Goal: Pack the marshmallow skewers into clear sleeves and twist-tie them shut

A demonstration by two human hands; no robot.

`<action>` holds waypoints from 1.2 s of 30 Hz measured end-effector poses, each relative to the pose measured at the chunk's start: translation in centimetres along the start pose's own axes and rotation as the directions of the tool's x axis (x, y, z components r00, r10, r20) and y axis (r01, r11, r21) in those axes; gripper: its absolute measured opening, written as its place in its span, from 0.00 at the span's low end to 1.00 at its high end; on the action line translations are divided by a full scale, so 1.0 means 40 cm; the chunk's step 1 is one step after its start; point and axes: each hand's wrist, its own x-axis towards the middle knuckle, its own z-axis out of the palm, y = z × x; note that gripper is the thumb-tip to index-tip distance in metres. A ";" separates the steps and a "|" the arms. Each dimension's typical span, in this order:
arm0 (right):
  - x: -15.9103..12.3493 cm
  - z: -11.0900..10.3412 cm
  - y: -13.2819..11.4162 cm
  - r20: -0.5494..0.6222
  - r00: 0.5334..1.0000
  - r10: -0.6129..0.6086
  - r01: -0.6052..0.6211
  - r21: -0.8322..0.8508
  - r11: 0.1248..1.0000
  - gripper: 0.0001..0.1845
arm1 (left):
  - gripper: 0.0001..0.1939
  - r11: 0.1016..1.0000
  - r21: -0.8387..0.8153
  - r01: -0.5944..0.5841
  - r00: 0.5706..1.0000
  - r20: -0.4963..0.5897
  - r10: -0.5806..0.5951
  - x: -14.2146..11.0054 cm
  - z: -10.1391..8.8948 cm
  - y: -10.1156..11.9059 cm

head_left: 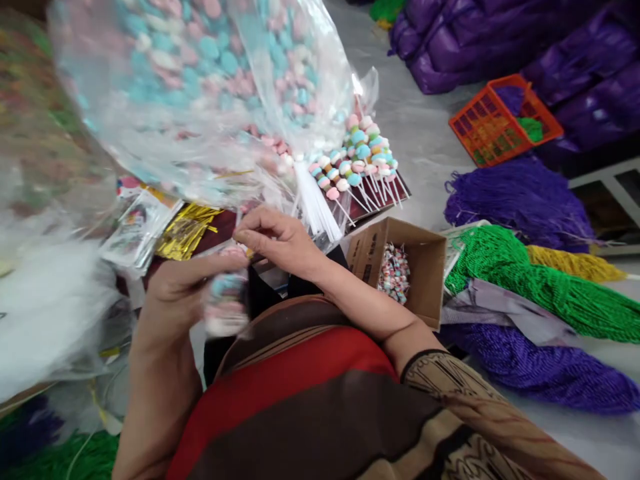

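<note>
My left hand (185,287) is closed round a small stack of pastel sweets (226,305), blurred by motion. Just above it, my right hand (276,240) pinches its fingertips together at the top of that stack; what it pinches is too small to make out. Above both hands hangs a large clear plastic bag (200,87) full of pink, blue and white sweets on sticks. A row of loose candy skewers (357,157) with white sticks lies on a dark board (383,200) beyond my right hand.
An open cardboard box (420,267) with wrapped sweets stands right of my arm. Gold foil ties (186,230) and printed packets lie at left. Purple, green and yellow bead bundles (540,287), an orange crate (505,120) and purple sacks fill the right.
</note>
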 end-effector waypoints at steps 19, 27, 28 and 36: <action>-0.505 -0.622 0.129 -0.900 0.394 0.186 -0.818 -0.251 0.518 0.09 | 0.17 0.964 0.239 -0.119 0.981 -0.119 0.151 0.014 0.052 -0.058; -0.400 -0.590 0.093 -0.870 0.489 -0.068 -0.603 -0.393 0.694 0.11 | 0.13 0.784 0.621 0.004 0.949 -0.250 0.193 0.001 0.006 -0.169; -0.363 -0.556 0.076 -0.820 0.566 -0.086 -0.496 -0.422 0.759 0.12 | 0.14 0.733 0.679 0.036 0.947 -0.257 0.191 0.001 0.007 -0.183; -0.160 -0.243 -0.014 -0.378 0.925 -0.034 -0.094 -0.314 0.945 0.08 | 0.14 0.615 0.778 0.129 0.968 -0.234 0.093 0.039 0.065 -0.194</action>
